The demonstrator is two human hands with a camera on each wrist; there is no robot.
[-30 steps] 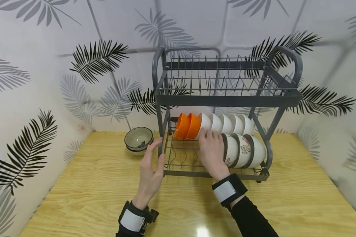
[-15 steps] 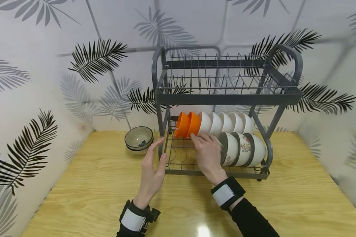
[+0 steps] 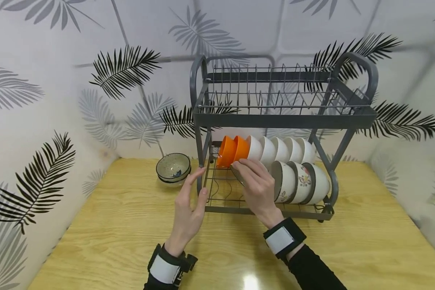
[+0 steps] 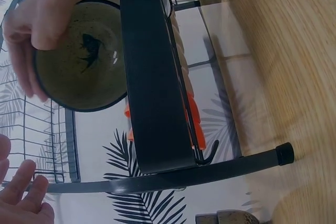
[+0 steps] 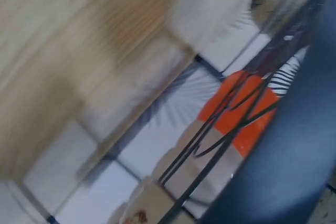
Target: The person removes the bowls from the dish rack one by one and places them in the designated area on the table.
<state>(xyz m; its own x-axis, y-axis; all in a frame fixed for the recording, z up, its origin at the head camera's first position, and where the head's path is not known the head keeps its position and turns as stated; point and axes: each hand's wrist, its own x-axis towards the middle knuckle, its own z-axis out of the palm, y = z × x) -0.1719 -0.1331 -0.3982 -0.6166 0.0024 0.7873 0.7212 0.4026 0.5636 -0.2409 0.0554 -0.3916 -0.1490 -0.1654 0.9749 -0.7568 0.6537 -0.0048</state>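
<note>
Right hand grips speckled bowl by rim, tilted, inside dish rack lower tier, left of three bowls. Left hand open, fingers on rack's front-left post. Back row: two orange bowls, then white ones.

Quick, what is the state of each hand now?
Left hand: open, fingers straight, resting against the dish rack post.
Right hand: closed around the rim of a speckled bowl, holding it in the lower tier.
</note>
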